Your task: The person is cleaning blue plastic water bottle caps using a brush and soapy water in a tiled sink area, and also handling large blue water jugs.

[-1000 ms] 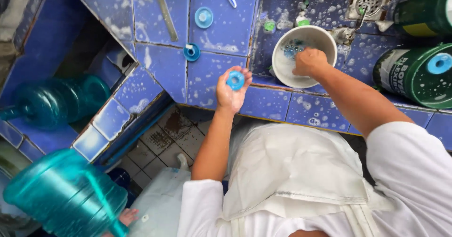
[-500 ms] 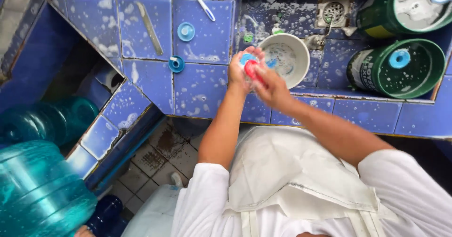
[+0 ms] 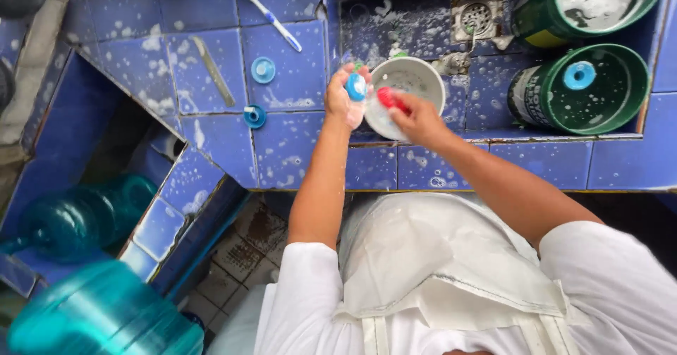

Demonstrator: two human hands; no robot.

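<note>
My left hand (image 3: 344, 101) holds a small blue bottle cap (image 3: 356, 86) up over the blue tiled counter. My right hand (image 3: 416, 117) grips a red scrubber (image 3: 386, 98) right beside the cap, almost touching it. Both hands are in front of a white bowl (image 3: 416, 80) that stands in the tiled sink. Soap foam covers the tiles around them.
Two more blue caps (image 3: 263, 69) (image 3: 254, 116), a toothbrush (image 3: 271, 19) and a flat stick (image 3: 213, 71) lie on the counter. Two green buckets (image 3: 592, 90) (image 3: 585, 2) with caps inside stand at right near the drain (image 3: 476, 18). Teal water jugs (image 3: 106, 320) (image 3: 77, 217) lie lower left.
My right hand left the bowl with the red scrubber and came to the cap. My left hand raised the cap toward the bowl. The view shifted.
</note>
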